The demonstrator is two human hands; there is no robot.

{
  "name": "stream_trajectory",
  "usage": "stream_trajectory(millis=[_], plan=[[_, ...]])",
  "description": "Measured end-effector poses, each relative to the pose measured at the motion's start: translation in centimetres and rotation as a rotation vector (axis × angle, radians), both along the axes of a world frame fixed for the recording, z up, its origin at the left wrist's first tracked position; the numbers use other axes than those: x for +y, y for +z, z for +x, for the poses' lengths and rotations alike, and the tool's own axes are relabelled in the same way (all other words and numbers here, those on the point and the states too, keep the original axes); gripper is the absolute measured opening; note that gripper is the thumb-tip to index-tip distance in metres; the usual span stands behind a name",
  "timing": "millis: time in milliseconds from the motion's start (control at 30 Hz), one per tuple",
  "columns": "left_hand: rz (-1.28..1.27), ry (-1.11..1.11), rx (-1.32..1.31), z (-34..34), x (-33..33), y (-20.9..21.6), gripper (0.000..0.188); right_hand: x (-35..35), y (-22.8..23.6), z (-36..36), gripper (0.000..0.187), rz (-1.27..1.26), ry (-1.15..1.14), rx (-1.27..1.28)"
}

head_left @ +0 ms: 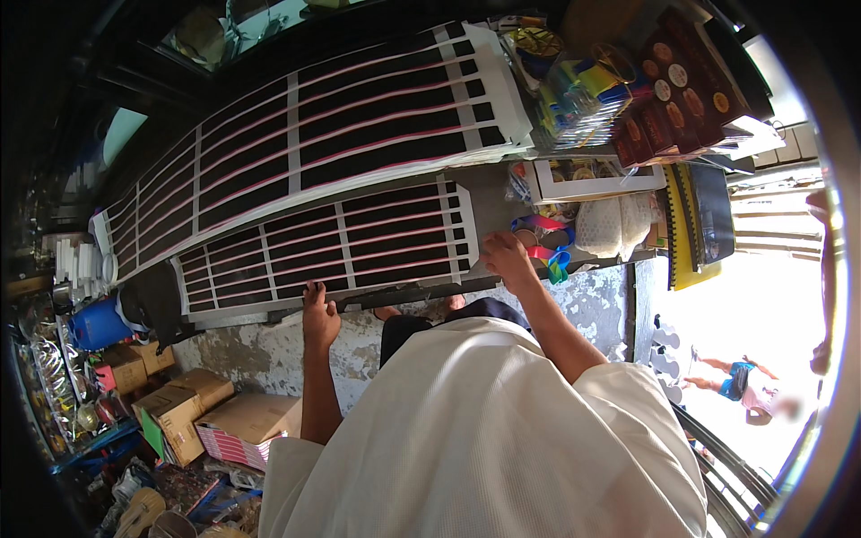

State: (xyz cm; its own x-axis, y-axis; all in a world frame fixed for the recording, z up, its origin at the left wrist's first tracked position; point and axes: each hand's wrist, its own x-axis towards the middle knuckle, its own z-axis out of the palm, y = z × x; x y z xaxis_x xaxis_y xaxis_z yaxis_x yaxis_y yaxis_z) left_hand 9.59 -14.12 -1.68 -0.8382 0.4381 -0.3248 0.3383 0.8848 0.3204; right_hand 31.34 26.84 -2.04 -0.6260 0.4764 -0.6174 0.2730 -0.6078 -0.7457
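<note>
A long white sheet with rows of black strips edged in pink and white [309, 247] lies along the near side of the table. My left hand [320, 318] rests at its near edge, fingers loosely extended and nothing seen in them. Just past the sheet's right end is my right hand [509, 260], its fingers bent down toward the tabletop and apparently holding nothing; the fingertips are partly hidden. Beside it lie round medals on multicoloured ribbons [549, 249]. A larger sheet of the same pattern [296, 125] lies beyond, on a raised stack.
At the right stand clear-wrapped items [583, 99], dark red boxes [673, 99], a white open box [592, 184] and a yellow spiral-bound book [683, 233]. Cardboard boxes [184, 408] and a blue container [96, 323] are at the left. Outside at the right is another person [740, 381].
</note>
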Motion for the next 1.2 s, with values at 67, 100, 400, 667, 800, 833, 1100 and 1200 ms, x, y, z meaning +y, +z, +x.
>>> stream_trajectory(millis=[67,100,400,667,800,833,1100,1200], plan=[[0.02,-0.012,0.012,0.0,0.0,0.0,0.057,-0.1,0.1,-0.4,0.028,0.104,0.044,-0.081],[0.004,0.006,-0.005,0.0,0.1,0.1,0.057,-0.2,0.2,-0.6,0.028,0.091,0.021,-0.097],[-0.021,0.005,-0.022,0.1,0.4,0.7,0.059,-0.7,-2.3,-1.6,0.033,0.5,0.128,-0.221],[0.001,0.006,-0.017,0.2,0.4,0.8,0.059,-0.9,-2.8,-2.9,0.047,0.53,0.31,-0.375],[-0.015,0.003,-0.014,0.1,0.2,0.4,0.059,-0.3,-2.1,-4.6,0.048,0.798,0.41,-0.414],[0.003,-0.014,0.006,0.1,0.1,0.3,0.059,-0.2,-2.1,-5.2,0.047,0.837,0.375,-0.401],[-0.014,0.001,0.002,0.2,0.2,0.5,0.057,-0.2,-2.7,-8.4,0.045,0.944,0.222,-0.422],[-0.016,0.01,0.003,0.2,0.3,0.3,0.058,-0.5,-2.8,-8.6,0.043,0.948,0.171,-0.412]])
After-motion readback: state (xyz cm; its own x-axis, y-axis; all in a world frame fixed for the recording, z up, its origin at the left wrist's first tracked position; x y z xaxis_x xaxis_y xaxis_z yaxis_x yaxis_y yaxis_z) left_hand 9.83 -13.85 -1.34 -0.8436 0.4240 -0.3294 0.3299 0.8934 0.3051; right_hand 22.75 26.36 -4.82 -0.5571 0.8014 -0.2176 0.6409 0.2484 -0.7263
